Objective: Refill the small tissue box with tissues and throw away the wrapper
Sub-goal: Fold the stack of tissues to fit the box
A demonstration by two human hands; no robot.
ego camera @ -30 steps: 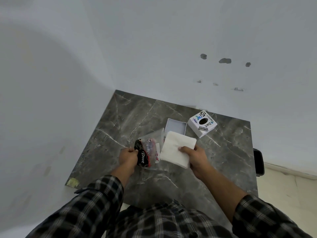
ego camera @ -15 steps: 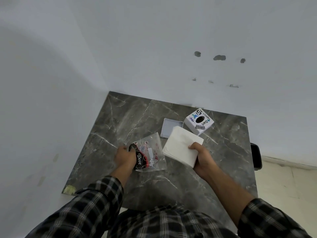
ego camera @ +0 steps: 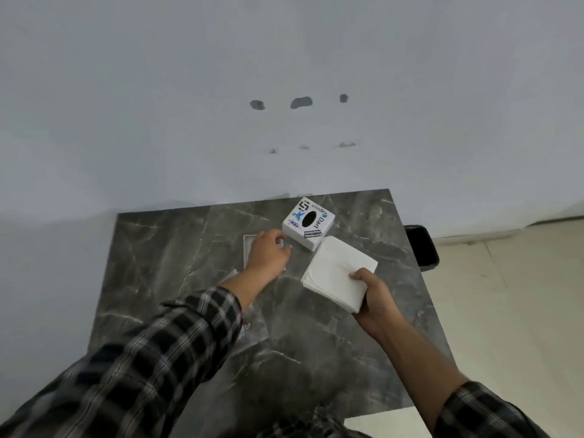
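A dark grey marble table (ego camera: pixel 177 254) is seen from above, set against a pale wall, and it serves here as the reference for everything else. Near the table's far edge, right of its middle, a small white tissue box (ego camera: pixel 308 223) is stood with its printed top and black oval opening turned up. Just beside the box, on its near right side, a stack of white tissues (ego camera: pixel 335 273) is held above the table by the right hand (ego camera: pixel 376 298); the stack is pinched at its near right corner, the thumb laid on top and the fingers curled underneath. Whether the far corner of the stack touches the box cannot be told. The left hand (ego camera: pixel 267 252) is stretched out over the table just left of the box, its fingers loosely curled and nothing gripped in them; the fingertips are placed close to the box's left side, though contact cannot be confirmed. Under this hand a flat white lid or tray (ego camera: pixel 247 248) is laid on the table, mostly hidden. Nearer the table's front, a clear plastic wrapper (ego camera: pixel 249 330) is glimpsed beneath the left forearm, largely covered by the plaid sleeve (ego camera: pixel 177 343). Off the table's right edge, a dark object (ego camera: pixel 422 248) is seen on the floor.
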